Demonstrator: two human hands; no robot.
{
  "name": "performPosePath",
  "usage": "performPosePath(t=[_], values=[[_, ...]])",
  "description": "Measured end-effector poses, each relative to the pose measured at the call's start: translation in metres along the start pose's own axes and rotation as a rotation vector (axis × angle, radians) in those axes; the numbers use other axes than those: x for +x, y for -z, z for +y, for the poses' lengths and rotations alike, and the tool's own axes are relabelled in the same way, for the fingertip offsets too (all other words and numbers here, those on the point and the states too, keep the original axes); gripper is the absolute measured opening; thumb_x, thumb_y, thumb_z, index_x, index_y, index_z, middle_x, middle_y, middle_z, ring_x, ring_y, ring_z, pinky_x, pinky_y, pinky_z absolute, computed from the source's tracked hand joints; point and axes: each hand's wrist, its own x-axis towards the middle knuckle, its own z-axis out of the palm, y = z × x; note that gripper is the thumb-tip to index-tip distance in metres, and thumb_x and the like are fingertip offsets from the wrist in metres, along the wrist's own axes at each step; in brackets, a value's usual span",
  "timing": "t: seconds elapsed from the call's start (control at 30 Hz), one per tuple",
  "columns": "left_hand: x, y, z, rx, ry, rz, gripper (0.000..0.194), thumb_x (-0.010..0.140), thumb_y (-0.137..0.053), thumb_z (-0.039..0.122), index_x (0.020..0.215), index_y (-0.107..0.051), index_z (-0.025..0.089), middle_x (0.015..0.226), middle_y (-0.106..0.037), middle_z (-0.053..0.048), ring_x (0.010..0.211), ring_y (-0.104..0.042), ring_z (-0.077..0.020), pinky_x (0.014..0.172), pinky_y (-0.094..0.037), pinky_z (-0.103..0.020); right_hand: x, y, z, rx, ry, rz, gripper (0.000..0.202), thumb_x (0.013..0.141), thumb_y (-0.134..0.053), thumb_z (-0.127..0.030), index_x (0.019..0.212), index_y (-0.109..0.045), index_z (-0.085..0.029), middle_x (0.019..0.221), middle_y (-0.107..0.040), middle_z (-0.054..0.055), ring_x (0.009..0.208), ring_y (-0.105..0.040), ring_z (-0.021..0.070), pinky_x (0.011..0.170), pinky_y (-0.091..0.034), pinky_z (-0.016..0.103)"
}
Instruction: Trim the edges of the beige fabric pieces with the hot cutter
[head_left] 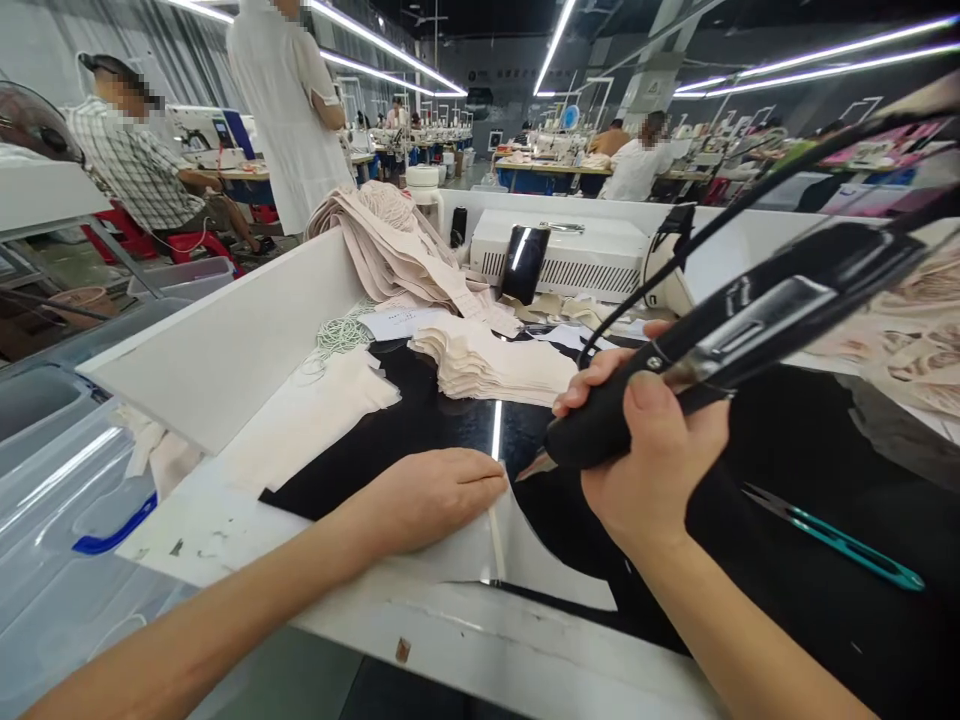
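My left hand rests low over the near edge of the table, fingers pressed together at the top of a narrow pale strip. That strip lies across a thin white piece with a curved edge, on the black mat. Raised to the right, my right hand is wrapped round a black corded hand tool with a long metal part along its side; its exact kind is unclear. Beyond my hands lies a stack of cream fabric pieces. Teal thread snips lie right of my right hand.
Cream fabric lies at the left beside tangled pale green cord. A black phone leans against a white vented box. White panels border the table. People sit at sewing machines behind; one person stands.
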Motion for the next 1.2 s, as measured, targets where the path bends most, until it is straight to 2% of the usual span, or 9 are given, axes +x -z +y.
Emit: performPosePath(t=[0.17,0.33,0.6,0.83,1.03,1.2], values=[[0.002,0.003,0.0,-0.029,0.001,0.028,0.033,0.132,-0.054,0.018,0.137,-0.086,0.01,0.132,-0.093,-0.016,0.122,-0.092,-0.0227,0.113,-0.078,-0.034,-0.003,0.0,0.004,-0.01,0.008,-0.017,0.046,0.091,-0.107,-0.056,0.111,-0.074,-0.031,0.086,-0.077,-0.008,0.061,-0.072,0.0148,0.059,-0.066,0.031],[0.002,0.006,0.001,-0.036,0.01,0.004,0.035,0.133,-0.053,0.019,0.14,-0.086,0.01,0.132,-0.093,-0.015,0.122,-0.092,-0.0238,0.112,-0.078,-0.036,-0.006,0.0,0.003,-0.011,-0.023,-0.032,0.049,0.09,-0.109,-0.059,0.105,-0.072,-0.03,0.087,-0.079,-0.007,0.062,-0.073,0.0143,0.06,-0.067,0.03],[0.001,0.01,0.001,-0.062,0.045,-0.022,0.033,0.133,-0.056,0.022,0.145,-0.085,0.012,0.137,-0.091,-0.016,0.125,-0.091,-0.0243,0.116,-0.077,-0.037,-0.008,0.0,0.004,-0.038,-0.009,-0.04,0.051,0.09,-0.107,-0.065,0.112,-0.075,-0.031,0.085,-0.079,-0.007,0.06,-0.072,0.0156,0.06,-0.068,0.033],[0.006,0.015,0.002,-0.048,0.036,-0.021,0.037,0.134,-0.051,0.023,0.142,-0.085,0.011,0.134,-0.092,-0.016,0.121,-0.091,-0.0237,0.114,-0.077,-0.035,-0.01,0.001,0.003,-0.037,0.012,-0.083,0.041,0.098,-0.104,-0.054,0.113,-0.074,-0.03,0.086,-0.08,-0.007,0.062,-0.073,0.0146,0.062,-0.068,0.031],[0.004,0.018,-0.001,-0.092,0.047,-0.067,0.033,0.133,-0.056,0.026,0.145,-0.084,0.014,0.14,-0.09,-0.016,0.126,-0.09,-0.0248,0.115,-0.076,-0.037,-0.01,0.004,-0.007,-0.011,0.009,-0.043,0.044,0.094,-0.107,-0.055,0.106,-0.074,-0.03,0.087,-0.08,-0.007,0.062,-0.073,0.0135,0.06,-0.066,0.029],[0.006,0.026,-0.002,-0.086,0.031,-0.083,0.033,0.133,-0.059,0.031,0.137,-0.088,0.017,0.14,-0.09,-0.017,0.122,-0.091,-0.0263,0.11,-0.076,-0.037,-0.013,0.006,-0.012,-0.02,-0.01,-0.02,0.045,0.093,-0.107,-0.056,0.107,-0.073,-0.03,0.084,-0.078,-0.008,0.06,-0.072,0.0146,0.059,-0.065,0.031]])
